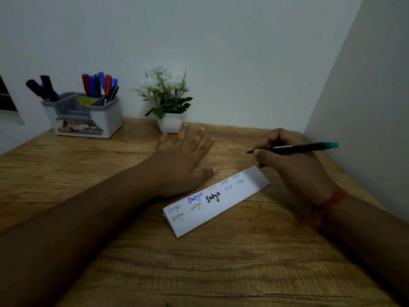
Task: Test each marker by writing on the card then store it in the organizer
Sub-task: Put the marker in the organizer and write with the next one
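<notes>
Wooden worktop (pixel 199 273) bearing a long white card (pixel 218 201) scrawled with coloured words, left hand (pixel 181 165) flat with fingers spread beside it, right hand (pixel 294 160) gripping a black green-capped marker (pixel 296 148) apparently just above the card's far end, grey organizer (pixel 86 116) of markers far left.

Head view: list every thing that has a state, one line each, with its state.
Left hand: open, flat on the table beside the card.
Right hand: grips the marker.
Marker: uncapped, tip off the card.
Card: flat, written with many test words.
Organizer: upright, markers standing in it.
Potted plant: upright.
</notes>
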`<state>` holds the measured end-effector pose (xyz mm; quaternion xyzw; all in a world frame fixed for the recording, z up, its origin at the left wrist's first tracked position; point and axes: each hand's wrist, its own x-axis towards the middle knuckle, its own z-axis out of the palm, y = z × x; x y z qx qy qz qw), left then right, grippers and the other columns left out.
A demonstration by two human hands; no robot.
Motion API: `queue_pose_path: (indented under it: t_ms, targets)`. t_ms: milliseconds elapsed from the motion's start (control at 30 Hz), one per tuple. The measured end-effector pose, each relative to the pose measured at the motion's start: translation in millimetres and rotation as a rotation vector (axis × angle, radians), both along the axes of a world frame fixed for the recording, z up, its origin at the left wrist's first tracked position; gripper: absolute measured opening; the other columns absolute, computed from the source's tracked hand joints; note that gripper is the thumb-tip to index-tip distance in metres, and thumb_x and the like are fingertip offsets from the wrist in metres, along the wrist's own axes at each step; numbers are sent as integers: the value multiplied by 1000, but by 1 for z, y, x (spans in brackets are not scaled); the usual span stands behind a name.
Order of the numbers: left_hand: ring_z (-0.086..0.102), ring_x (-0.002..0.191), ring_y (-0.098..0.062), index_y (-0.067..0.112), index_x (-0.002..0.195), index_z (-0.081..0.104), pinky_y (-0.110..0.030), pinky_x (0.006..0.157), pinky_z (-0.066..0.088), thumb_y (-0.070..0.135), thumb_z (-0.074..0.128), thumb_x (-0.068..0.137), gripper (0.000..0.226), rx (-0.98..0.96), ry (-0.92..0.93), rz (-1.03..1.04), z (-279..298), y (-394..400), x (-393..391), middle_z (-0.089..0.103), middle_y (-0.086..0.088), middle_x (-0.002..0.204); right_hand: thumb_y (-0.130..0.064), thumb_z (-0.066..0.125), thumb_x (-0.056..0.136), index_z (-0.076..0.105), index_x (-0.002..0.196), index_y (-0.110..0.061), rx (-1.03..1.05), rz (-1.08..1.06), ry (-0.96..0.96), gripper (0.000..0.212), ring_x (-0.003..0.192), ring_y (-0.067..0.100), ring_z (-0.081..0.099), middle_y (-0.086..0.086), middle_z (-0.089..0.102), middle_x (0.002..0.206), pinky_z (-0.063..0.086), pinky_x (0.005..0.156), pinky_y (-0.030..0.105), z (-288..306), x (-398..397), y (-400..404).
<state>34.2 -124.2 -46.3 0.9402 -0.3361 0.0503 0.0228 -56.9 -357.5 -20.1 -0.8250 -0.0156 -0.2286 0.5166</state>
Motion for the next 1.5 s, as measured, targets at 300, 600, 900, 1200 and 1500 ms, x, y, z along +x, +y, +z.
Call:
queue_pose_path:
  t_ms: [300,600,900,1200,1500]
  targets:
    - [11,151,-15,33,153,31,-45,121,13,51,46,99,58,-232,46,44,12,23,11,24,11,161,-7,73,87,73,96,-15,-79,173,-22,12,93,12,70,-2,75,96,55,82,25,16,29,3]
    - [51,99,-5,30,121,63,-34,89,49,34,62,94,28,-218,76,7,9,23,17,53,14,106,-11,74,87,73,93,-23,-55,254,38,14,91,15,74,-2,76,100,59,93,46,3,11,6]
    - [50,90,2,31,107,59,-14,69,35,19,54,100,15,-454,59,-4,7,16,10,53,20,98,-8,69,91,80,96,-20,84,308,-8,17,94,19,75,4,79,96,57,95,41,1,13,6]
    - [53,92,-1,34,103,56,-23,76,44,15,58,97,19,-528,4,-164,13,14,0,54,20,101,-2,66,92,75,94,-9,158,307,-49,12,93,27,75,11,77,97,59,93,50,2,16,7]
    - [53,92,2,33,105,59,-15,73,38,17,59,97,18,-487,-12,-187,14,11,-3,51,26,96,-3,67,90,77,91,-13,73,328,-29,13,90,22,76,7,78,94,61,90,44,2,11,11]
